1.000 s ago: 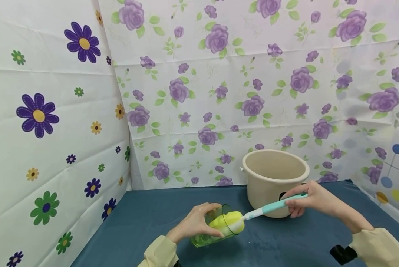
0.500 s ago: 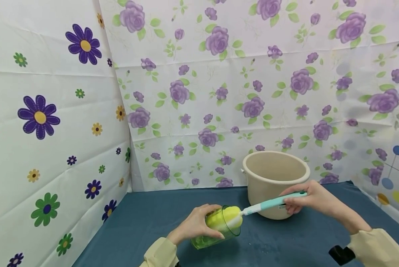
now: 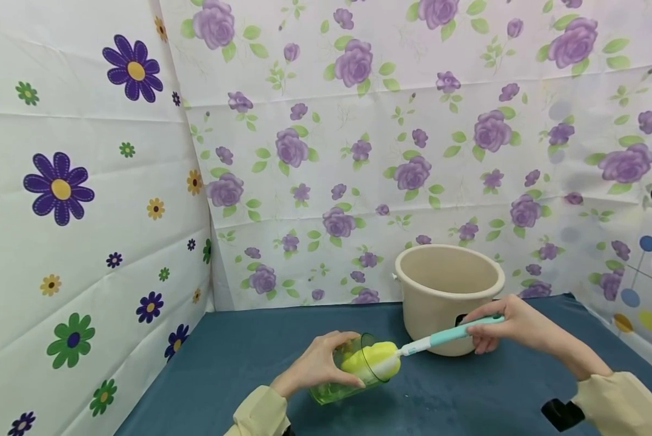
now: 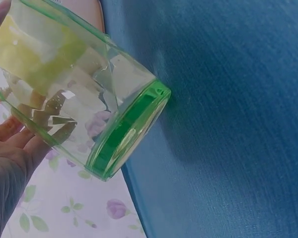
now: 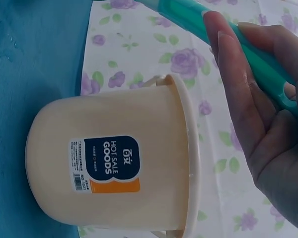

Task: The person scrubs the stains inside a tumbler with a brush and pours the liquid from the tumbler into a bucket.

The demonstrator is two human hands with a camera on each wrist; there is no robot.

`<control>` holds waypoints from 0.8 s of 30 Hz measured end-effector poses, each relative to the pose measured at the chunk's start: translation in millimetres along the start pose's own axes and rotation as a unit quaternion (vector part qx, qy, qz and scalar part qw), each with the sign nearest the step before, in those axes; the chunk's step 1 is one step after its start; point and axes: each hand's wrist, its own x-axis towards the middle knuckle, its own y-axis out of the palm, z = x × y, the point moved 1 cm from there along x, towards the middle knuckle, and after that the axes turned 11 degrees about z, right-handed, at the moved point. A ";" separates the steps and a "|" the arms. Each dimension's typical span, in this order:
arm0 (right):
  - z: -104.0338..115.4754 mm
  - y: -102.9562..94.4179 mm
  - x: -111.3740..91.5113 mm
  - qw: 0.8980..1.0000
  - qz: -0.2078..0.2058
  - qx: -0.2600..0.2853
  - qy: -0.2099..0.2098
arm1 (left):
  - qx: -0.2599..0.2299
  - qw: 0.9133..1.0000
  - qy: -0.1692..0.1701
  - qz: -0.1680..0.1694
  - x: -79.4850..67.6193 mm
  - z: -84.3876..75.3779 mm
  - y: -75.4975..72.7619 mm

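Note:
My left hand [image 3: 322, 363] grips a clear green cup [image 3: 328, 392] round its side, tilted with its mouth facing right. In the left wrist view the cup's thick green base [image 4: 131, 131] hangs close over the blue cloth. A sponge brush has its yellow head [image 3: 377, 358] partly inside the cup, the rest poking out past the rim. My right hand [image 3: 508, 327] pinches the brush's teal handle [image 3: 446, 336] near its end. The right wrist view shows the teal handle [image 5: 188, 17] between thumb and fingers; the sponge lies outside that view.
Behind the right hand stands a beige bucket [image 3: 451, 297], with a label [image 5: 111, 163] on its side. Dark blue cloth [image 3: 260, 339] covers the table. Flower-printed sheets [image 3: 315, 181] hang at the back and both sides. Small wet spots show on the cloth [image 5: 5, 49].
The brush's sponge head went deeper into the cup half a second ago, and is now drawn back out to the right, much as it was one second ago. Both hands keep their holds.

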 end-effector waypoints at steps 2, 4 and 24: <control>-0.6 1.2 -0.4 1.000 0.002 0.009 0.004 | -0.001 1.000 0.002 0.002 0.4 -0.1 0.3; -1.8 2.6 -0.3 1.000 0.004 0.017 0.006 | -0.002 1.000 0.003 0.004 0.6 -0.2 0.7; -20.3 28.5 21.1 0.999 -0.008 0.045 -0.012 | 0.012 1.000 0.014 0.000 0.9 -4.1 0.6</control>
